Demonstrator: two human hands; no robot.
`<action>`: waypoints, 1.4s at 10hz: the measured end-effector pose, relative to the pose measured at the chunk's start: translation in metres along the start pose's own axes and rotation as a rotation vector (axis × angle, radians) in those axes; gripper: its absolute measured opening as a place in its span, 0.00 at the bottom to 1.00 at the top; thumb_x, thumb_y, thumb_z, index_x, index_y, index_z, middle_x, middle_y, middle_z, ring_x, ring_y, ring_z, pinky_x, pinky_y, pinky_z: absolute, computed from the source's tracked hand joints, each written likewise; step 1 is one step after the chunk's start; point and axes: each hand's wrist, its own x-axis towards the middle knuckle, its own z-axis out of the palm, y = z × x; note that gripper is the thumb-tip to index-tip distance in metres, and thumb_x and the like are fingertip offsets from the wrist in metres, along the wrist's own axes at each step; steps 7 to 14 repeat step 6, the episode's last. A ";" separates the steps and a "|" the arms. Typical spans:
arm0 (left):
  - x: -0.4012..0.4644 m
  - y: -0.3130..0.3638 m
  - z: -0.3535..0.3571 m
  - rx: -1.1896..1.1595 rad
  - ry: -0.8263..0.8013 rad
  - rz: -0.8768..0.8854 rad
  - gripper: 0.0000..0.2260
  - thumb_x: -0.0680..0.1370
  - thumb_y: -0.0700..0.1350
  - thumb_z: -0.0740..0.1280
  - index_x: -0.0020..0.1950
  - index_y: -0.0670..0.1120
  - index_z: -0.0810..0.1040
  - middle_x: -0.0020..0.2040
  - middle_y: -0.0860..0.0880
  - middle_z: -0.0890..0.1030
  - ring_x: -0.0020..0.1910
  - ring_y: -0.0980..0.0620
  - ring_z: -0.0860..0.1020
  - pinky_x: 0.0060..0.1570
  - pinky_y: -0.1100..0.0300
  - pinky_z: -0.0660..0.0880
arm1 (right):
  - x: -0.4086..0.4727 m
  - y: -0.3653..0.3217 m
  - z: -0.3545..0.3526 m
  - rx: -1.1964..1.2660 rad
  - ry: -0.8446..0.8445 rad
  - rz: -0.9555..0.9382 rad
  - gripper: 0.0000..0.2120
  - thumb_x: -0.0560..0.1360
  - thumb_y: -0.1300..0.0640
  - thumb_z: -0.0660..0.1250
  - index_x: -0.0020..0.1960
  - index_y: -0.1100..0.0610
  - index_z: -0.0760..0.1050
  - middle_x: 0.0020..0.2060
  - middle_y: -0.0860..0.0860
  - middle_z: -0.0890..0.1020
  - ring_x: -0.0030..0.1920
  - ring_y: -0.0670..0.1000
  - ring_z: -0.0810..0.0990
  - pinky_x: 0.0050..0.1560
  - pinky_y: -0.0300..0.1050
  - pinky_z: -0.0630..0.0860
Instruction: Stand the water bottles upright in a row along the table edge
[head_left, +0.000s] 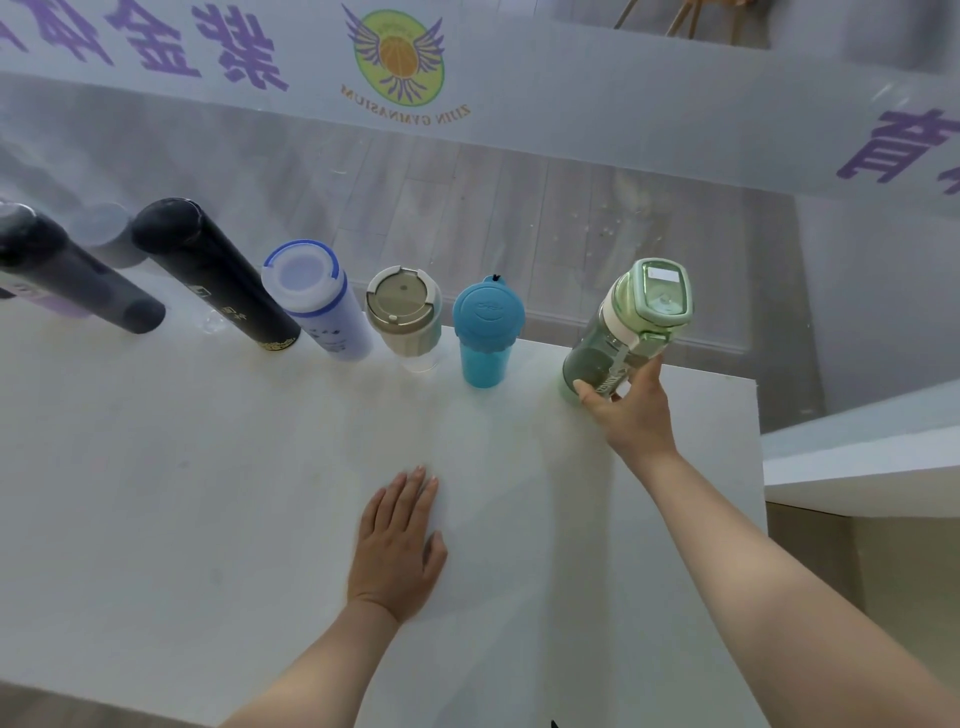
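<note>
Right hand (631, 410), right of centre in the frame: wrapped around the lower body of the green bottle (623, 332), at the right end of the row, base at the far edge of the white table (208, 493). Left hand (397, 545), lower centre: flat on the table, fingers straight, holding nothing. Leftward along the far edge, upright: blue cup (485, 332), clear tumbler (408, 319), white bottle (317, 301), black flask (213, 273), dark flask (72, 275).
</note>
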 end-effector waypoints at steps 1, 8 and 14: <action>0.001 0.001 -0.001 0.000 -0.001 -0.002 0.28 0.74 0.50 0.57 0.74 0.45 0.66 0.75 0.46 0.66 0.74 0.47 0.62 0.72 0.49 0.56 | 0.001 0.001 0.001 0.004 -0.010 0.002 0.31 0.67 0.50 0.76 0.60 0.41 0.59 0.58 0.45 0.77 0.56 0.48 0.77 0.58 0.50 0.75; -0.001 0.001 0.001 -0.005 0.042 0.020 0.28 0.74 0.50 0.57 0.74 0.45 0.66 0.75 0.46 0.66 0.74 0.47 0.61 0.73 0.51 0.54 | -0.036 0.013 -0.023 -0.096 -0.099 0.071 0.38 0.73 0.49 0.72 0.75 0.52 0.54 0.73 0.52 0.65 0.72 0.50 0.64 0.67 0.48 0.65; -0.001 0.001 0.001 -0.005 0.042 0.020 0.28 0.74 0.50 0.57 0.74 0.45 0.66 0.75 0.46 0.66 0.74 0.47 0.61 0.73 0.51 0.54 | -0.036 0.013 -0.023 -0.096 -0.099 0.071 0.38 0.73 0.49 0.72 0.75 0.52 0.54 0.73 0.52 0.65 0.72 0.50 0.64 0.67 0.48 0.65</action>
